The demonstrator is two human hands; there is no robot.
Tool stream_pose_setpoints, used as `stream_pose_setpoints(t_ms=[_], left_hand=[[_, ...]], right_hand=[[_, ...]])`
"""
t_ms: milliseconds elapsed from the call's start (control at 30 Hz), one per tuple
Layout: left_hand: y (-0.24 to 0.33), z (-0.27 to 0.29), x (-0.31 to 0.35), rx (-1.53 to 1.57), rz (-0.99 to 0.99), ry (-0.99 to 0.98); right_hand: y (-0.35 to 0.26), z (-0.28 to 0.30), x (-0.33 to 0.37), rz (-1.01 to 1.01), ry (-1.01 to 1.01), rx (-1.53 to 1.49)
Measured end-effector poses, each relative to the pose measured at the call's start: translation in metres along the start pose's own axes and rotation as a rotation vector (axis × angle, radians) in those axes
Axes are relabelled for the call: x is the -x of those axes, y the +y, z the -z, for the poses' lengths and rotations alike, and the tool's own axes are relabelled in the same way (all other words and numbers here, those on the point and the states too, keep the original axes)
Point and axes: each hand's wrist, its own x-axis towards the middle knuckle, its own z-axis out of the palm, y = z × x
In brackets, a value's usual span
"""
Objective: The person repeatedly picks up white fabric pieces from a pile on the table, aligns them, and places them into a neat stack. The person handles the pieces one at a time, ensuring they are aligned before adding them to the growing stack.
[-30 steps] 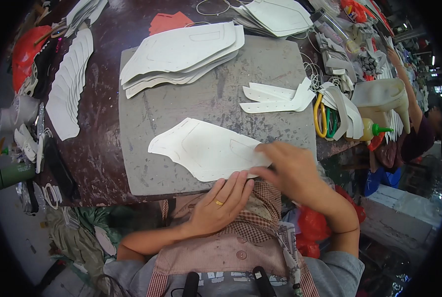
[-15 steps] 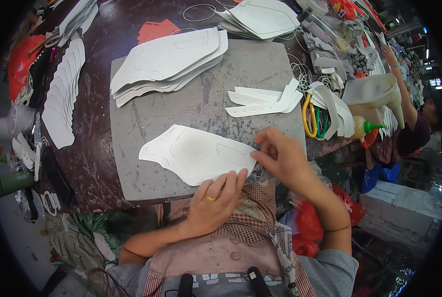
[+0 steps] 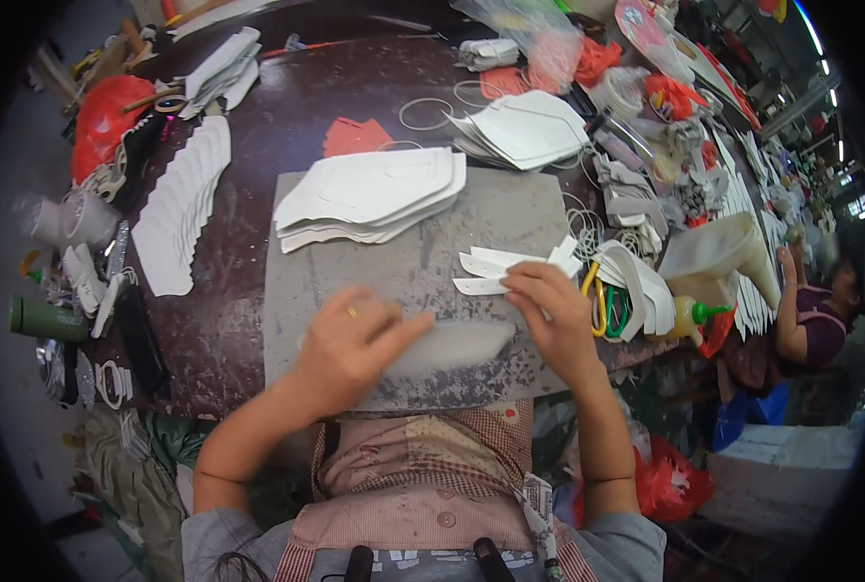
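Observation:
A white cut piece, smeared by motion, lies low over the near part of the grey board. Above its left part is my left hand, also blurred, its index finger stretched toward the right; its grip does not show. At the board's right side, my right hand has thumb and fingers closed at a narrow white strip, one of several lying fanned there. Farther back on the board rests a stack of white shaped pieces with drawn outlines.
A second white stack and a red piece lie beyond the board. Overlapping white pieces spread at left. Yellow-handled scissors, a green-tipped bottle and a cloudy plastic jug crowd the right. Another person sits far right.
My right hand has left the white piece's right edge for the narrow strips. My left hand has lifted from its near edge and moved left and away from me. The view now takes in more of the table.

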Motion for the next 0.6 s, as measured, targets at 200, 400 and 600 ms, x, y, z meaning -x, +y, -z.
stream_pose_setpoints(t_ms=[200, 400, 600], left_hand=[[-0.124, 0.015, -0.076, 0.044, 0.231, 0.233], [-0.068, -0.015, -0.079, -0.031, 0.169, 0.345], [-0.003, -0.071, -0.039, 0.430, -0.011, -0.068]], right_hand=[[0.031, -0.021, -0.005, 0.001, -0.055, 0.038], [0.032, -0.020, 0.002, 0.222, 0.015, 0.333], [0.026, -0.020, -0.001, 0.371, -0.014, 0.452]])
